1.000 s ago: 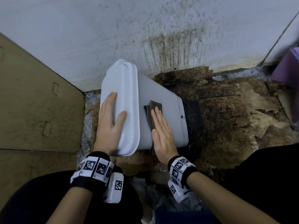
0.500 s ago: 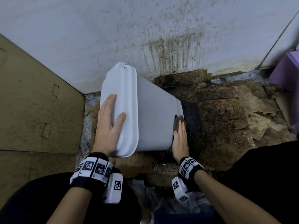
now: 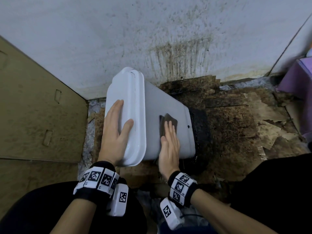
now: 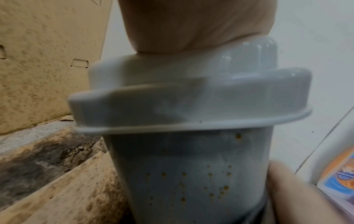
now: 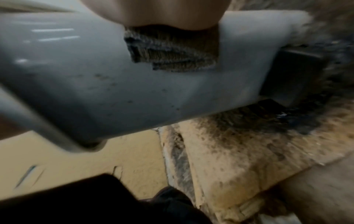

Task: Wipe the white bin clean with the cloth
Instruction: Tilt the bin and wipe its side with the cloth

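The white bin (image 3: 155,107) is tipped to the left on the dirty floor, lid on, its base to the right. My left hand (image 3: 116,130) lies flat on the lid (image 3: 124,92), fingers straight, thumb over the lid's rim. My right hand (image 3: 169,142) presses a folded dark brown cloth (image 3: 168,120) flat against the bin's upper side wall, fingers straight. In the left wrist view the bin (image 4: 191,166) shows small orange-brown specks below the lid. In the right wrist view the cloth (image 5: 172,51) sticks out from under my palm on the bin (image 5: 95,91).
A stained white wall (image 3: 168,39) rises right behind the bin. Brown cardboard (image 3: 33,107) stands on the left. Wet, blackened cardboard (image 3: 236,125) covers the floor to the right. A purple box (image 3: 297,76) sits at the far right. My dark-clothed knees (image 3: 270,191) are close in front.
My right hand with the cloth slid from the bin's base edge back up the side wall toward the lid. The bin tipped slightly back. The left hand stayed on the lid.
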